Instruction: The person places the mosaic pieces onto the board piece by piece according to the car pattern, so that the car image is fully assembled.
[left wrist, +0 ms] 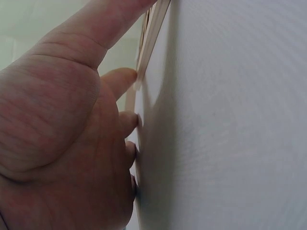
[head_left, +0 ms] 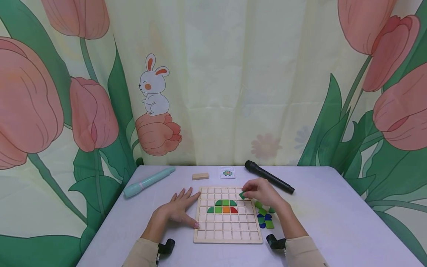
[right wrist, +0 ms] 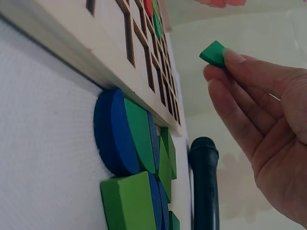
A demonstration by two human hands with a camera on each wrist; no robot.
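A wooden grid board (head_left: 228, 242) lies on the table between the hands. Spread out flat at its left side, the left hand (head_left: 176, 209) touches the frame with its thumb and index finger. Over the board's upper right squares, the right hand (head_left: 261, 191) pinches a small green block (right wrist: 212, 53) with a curved side between thumb and fingertips. Two rows of pieces sit in the grid: green ones including a square (head_left: 225, 203), an orange square (head_left: 226, 210) and a red rounded piece (head_left: 234, 210). Loose green and blue blocks (right wrist: 125, 201) lie along the right edge.
Behind the board are a wooden block (head_left: 200, 176) and a small pattern card (head_left: 227, 172). A black microphone-shaped object (head_left: 269, 177) lies at the back right, just beyond the right hand. A teal cylinder (head_left: 149, 181) lies at the left. A printed curtain (head_left: 217, 92) hangs behind the table.
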